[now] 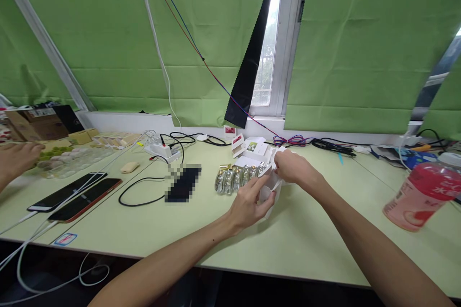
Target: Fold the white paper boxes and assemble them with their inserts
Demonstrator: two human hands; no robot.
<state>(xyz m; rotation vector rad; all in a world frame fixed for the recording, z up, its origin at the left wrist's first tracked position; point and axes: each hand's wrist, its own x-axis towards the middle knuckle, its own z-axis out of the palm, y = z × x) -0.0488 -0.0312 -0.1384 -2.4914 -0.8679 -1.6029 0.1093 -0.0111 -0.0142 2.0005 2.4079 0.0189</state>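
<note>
A white paper box [267,193] with raised flaps is held over the table, just right of a row of small clear bottles [230,181]. My left hand [250,204] grips its near left side, thumb and fingers around the wall. At its top edge, the bent fingers of my right hand [292,167] pinch the box, with the fingertips partly hidden. One gold-coloured cap or fitting [225,166] shows behind the bottles. More small white printed boxes [254,147] lie just beyond the bottles.
Left are a blurred phone [183,183], two phones [84,200] on cables, a power strip [162,150] and a tray of small items [68,160] near another person's hand [18,160]. A pink bottle [419,196] stands right. Coiled cables [331,146] lie along the back.
</note>
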